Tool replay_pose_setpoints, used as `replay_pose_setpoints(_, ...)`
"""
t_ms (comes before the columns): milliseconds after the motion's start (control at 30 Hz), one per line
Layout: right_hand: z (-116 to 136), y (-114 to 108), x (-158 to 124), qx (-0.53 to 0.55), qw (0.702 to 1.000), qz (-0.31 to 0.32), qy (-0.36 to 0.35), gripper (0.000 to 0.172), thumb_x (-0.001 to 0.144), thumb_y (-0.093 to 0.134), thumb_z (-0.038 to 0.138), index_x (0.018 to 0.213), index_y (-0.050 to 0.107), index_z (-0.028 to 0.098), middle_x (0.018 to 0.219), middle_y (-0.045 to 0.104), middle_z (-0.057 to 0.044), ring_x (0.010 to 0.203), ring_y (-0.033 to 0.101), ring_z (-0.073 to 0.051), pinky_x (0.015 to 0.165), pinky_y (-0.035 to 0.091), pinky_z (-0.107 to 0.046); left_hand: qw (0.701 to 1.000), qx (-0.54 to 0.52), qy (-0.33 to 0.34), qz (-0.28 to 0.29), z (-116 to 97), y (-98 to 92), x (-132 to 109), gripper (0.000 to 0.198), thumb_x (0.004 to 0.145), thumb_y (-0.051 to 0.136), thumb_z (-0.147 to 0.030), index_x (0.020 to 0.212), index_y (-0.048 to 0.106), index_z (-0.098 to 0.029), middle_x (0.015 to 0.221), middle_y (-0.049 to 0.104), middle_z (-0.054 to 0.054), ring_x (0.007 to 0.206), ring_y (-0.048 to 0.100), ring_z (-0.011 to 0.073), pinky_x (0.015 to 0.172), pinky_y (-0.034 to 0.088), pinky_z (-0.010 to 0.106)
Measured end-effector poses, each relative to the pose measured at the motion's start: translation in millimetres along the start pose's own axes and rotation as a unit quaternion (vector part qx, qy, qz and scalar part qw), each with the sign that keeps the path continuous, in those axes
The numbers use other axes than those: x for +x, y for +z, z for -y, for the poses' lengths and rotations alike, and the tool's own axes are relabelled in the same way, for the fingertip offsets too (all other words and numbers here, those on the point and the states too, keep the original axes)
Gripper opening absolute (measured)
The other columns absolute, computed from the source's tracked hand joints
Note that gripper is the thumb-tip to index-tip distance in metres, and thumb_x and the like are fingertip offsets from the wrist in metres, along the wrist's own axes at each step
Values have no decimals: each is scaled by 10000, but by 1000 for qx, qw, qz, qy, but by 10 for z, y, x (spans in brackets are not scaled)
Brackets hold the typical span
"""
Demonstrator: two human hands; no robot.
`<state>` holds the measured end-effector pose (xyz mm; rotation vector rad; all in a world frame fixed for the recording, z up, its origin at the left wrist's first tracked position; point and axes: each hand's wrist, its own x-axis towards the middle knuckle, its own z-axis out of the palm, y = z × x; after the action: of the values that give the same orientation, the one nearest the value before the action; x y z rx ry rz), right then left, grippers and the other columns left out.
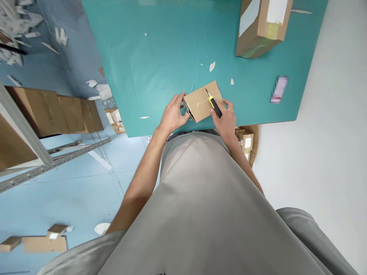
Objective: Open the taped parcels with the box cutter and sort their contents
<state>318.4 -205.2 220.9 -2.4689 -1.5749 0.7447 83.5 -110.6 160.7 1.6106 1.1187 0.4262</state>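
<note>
A small brown cardboard box (200, 109) lies tilted at the front edge of the green-topped table. My left hand (173, 114) grips its left end, thumb at the near corner and fingers at the far one. A dark gap shows along that end, beside the thumb. In my right hand (226, 118) is a yellow and black utility knife (213, 104), its thin metal tip pointing away from me over the box top. The fingers of that hand also rest against the box's right side.
A taller taped carton (262, 30) stands at the table's (172, 49) back right. Paper scraps (212, 66) and a blurred pinkish item (279, 89) lie on the top. Left of the table are a metal shelf (51, 164) with large cartons (48, 110) and floor litter. More boxes (245, 140) sit below right.
</note>
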Motion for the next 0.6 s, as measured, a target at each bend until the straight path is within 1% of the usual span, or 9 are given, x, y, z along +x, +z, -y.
replay_pose_setpoints(100, -31, -3, 4, 9, 1000, 17, -17, 533, 1178, 527, 458, 1678, 644, 319, 1701, 550, -193, 1400, 721, -393, 1130, 647, -581, 997, -58, -36, -25, -65, 50, -64, 922, 841, 848, -366, 1708, 559, -241, 1728, 600, 181, 1590, 606, 420, 1266, 591, 584)
replay_pose_setpoints(200, -37, -12, 18, 22, 999, 31, -33, 561, 1161, 545, 411, 1711, 618, 332, 1673, 553, -181, 1359, 738, -387, 1118, 661, -590, 994, -77, -67, -37, -106, 47, -67, 922, 810, 904, -377, 1666, 598, -223, 1719, 612, 200, 1602, 599, 430, 1277, 578, 595)
replay_pose_setpoints(333, -57, -29, 45, 8, 998, 56, -39, 584, 1156, 558, 395, 1738, 586, 354, 1692, 508, -168, 1313, 755, -370, 1104, 672, -572, 990, -120, -75, 2, -83, -57, -41, 916, 820, 943, -442, 1642, 614, -206, 1715, 619, 217, 1615, 596, 420, 1304, 548, 601)
replay_pose_setpoints(433, -90, -38, 62, 13, 997, 54, -60, 588, 1154, 564, 397, 1740, 586, 360, 1658, 527, -166, 1295, 754, -366, 1079, 681, -557, 986, -146, -74, 19, -35, -120, -60, 940, 806, 974, -484, 1644, 619, -253, 1744, 600, 193, 1650, 564, 416, 1313, 543, 594)
replay_pose_setpoints(500, -112, -44, 69, 23, 996, 49, -76, 590, 1156, 555, 405, 1744, 583, 357, 1621, 551, -165, 1270, 760, -362, 1058, 687, -552, 986, -147, -77, 15, -9, -90, -81, 953, 808, 975, -483, 1662, 603, -285, 1761, 588, 178, 1658, 554, 417, 1303, 552, 604)
replay_pose_setpoints(600, -135, -54, 78, 19, 995, 46, -92, 591, 1170, 539, 445, 1753, 569, 357, 1595, 562, -165, 1227, 773, -350, 1023, 696, -534, 988, -124, -85, -19, 3, 73, -93, 971, 836, 931, -449, 1710, 545, -277, 1783, 560, 193, 1653, 555, 428, 1289, 558, 618)
